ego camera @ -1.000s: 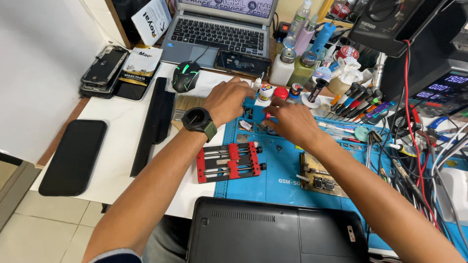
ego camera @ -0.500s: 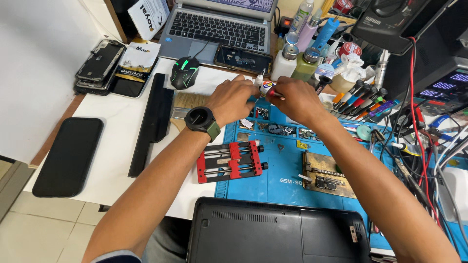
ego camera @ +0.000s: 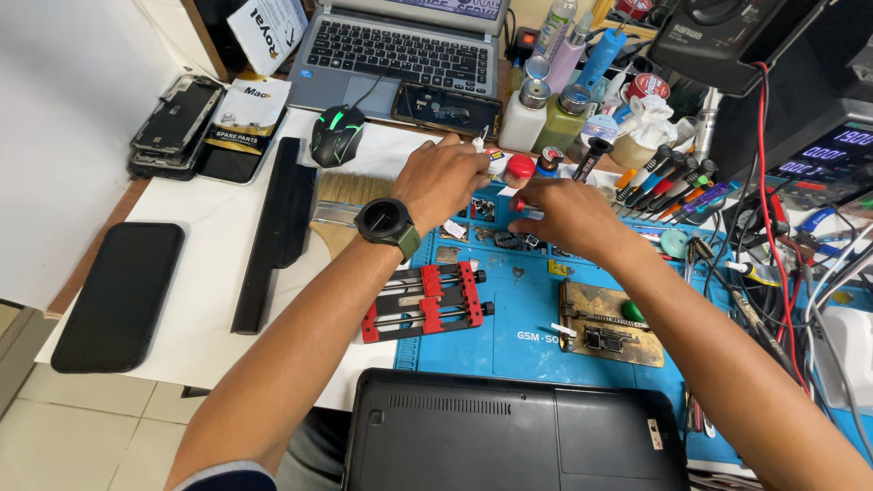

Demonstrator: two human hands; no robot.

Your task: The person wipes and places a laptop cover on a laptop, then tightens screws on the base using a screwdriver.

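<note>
At the far edge of the blue mat (ego camera: 546,350), my left hand (ego camera: 446,177) pinched a small white bottle (ego camera: 492,160), right hand (ego camera: 564,216) gripped a red-tipped tool (ego camera: 520,206); the board (ego camera: 509,240) lay beneath, work unfinished.

Both hands meet over a blue mat (ego camera: 536,341). The left hand (ego camera: 443,180), with a black watch (ego camera: 386,221), pinches a small white tube (ego camera: 478,143). The right hand (ego camera: 566,214) holds a thin red-tipped tool (ego camera: 520,206). A red clamp (ego camera: 425,303) lies nearby.
</note>
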